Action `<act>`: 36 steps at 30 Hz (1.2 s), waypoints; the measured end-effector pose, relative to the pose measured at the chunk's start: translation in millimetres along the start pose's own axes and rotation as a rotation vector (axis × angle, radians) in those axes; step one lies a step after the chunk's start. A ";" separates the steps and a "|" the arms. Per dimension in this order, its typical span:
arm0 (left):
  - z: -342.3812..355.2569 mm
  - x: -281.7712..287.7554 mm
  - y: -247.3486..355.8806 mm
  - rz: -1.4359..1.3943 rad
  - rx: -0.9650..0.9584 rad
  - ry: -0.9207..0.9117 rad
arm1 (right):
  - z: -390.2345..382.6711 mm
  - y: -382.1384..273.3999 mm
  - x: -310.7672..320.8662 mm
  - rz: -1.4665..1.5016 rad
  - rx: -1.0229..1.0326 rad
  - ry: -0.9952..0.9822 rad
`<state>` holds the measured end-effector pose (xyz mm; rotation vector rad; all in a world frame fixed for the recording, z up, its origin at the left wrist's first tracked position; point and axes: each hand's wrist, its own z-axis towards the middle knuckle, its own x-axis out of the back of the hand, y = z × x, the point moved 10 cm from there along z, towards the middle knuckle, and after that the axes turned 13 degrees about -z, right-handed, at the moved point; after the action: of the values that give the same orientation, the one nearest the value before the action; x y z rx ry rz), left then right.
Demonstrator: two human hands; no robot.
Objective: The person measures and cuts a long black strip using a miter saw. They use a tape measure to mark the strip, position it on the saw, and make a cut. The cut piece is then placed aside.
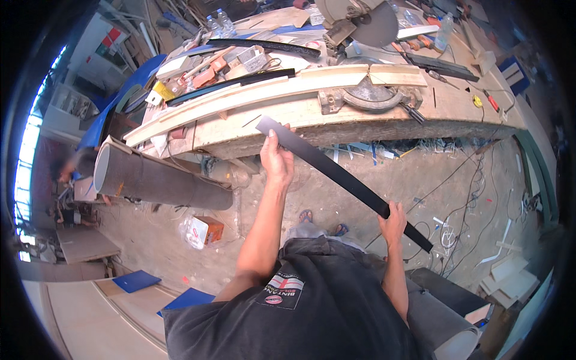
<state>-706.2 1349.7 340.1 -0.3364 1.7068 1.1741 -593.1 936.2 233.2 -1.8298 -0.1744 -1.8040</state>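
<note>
Black strip was held by both hands, left hand closed near its top, right hand clasped lower. It was judged light, stiff and best gripped well apart.

A long, flat, narrow black strip of stiff sheet material, matte and dark on its visible face, crosses the middle of the frame on a diagonal. Its upper end sits at centre, slightly left, just below the front edge of the wooden bench, and is cut square. From there it slopes down to the right, ending at centre right, lower than the middle of the frame. It looks straight along its whole length, with parallel edges and even width. It is held up in the air above the floor, gripped near the upper end and again close to the lower end, touching nothing else.
</note>
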 end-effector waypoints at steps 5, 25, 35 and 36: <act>4.3 41.8 5.6 -0.033 0.069 0.096 | 16.2 -3.7 -0.5 -0.052 0.021 0.026; 51.7 77.1 120.2 0.238 -0.478 0.186 | 56.9 -106.0 -26.6 0.078 0.272 -0.311; 61.0 36.6 172.8 0.972 -0.912 0.291 | 49.5 -151.0 -15.3 -0.021 0.080 -0.225; 61.9 39.0 174.5 0.981 -0.911 0.284 | 49.8 -154.0 -15.7 -0.030 0.071 -0.247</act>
<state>-807.7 1497.5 400.6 -0.1908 1.4640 2.7381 -622.1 1092.7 266.4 -2.0036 -0.3557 -1.5657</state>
